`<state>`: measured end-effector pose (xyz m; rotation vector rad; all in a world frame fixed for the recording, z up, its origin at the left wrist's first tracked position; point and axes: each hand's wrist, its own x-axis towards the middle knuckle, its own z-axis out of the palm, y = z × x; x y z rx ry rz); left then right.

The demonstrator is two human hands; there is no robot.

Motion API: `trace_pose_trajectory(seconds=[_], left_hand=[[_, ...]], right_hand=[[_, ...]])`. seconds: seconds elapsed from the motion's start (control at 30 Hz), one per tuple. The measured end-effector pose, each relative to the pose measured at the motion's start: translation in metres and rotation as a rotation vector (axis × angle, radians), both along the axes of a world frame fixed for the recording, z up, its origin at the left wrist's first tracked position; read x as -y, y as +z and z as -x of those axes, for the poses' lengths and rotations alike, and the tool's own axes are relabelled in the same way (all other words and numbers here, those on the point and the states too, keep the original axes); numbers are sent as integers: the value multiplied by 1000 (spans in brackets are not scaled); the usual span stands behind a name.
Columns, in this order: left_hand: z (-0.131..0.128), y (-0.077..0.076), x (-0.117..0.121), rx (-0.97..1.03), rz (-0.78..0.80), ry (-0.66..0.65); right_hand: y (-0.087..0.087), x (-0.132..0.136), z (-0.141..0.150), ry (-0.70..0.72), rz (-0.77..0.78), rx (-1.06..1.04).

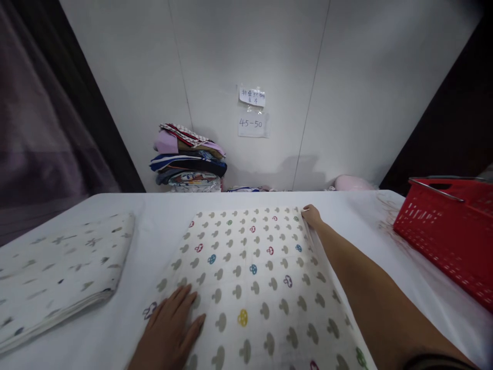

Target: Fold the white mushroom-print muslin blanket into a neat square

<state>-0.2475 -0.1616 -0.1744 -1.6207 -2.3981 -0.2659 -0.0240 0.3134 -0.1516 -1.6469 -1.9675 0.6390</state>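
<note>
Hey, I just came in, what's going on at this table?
A person is handling a white cloth with a mushroom print, laid out on the table. The left hand rests flat near its left edge; the right hand is at the far right corner. A folded patterned cloth lies to the left, a red basket to the right.

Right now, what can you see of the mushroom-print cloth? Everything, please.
The mushroom-print cloth is off-white fabric, soft and thin-looking, with rows of grey-beige mushrooms and scattered red, blue, green, yellow and purple ones. It lies spread mostly flat on the white table, with faint creases; its near end runs out of view. The left hand rests on its left side, fingers spread. The right hand is at its far right corner, where the edge looks layered. I can't tell how many layers there are.
</note>
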Motion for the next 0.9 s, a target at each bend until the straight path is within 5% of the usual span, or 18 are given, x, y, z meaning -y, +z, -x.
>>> trace_pose_trajectory(seconds=[0.43, 0.9], left_hand=[[0, -1, -1, -70, -31, -25], [0, 2, -2, -109, -50, -46]], right_hand=[[2, 23, 7, 27, -38, 91], [1, 13, 20, -64, 49, 87]])
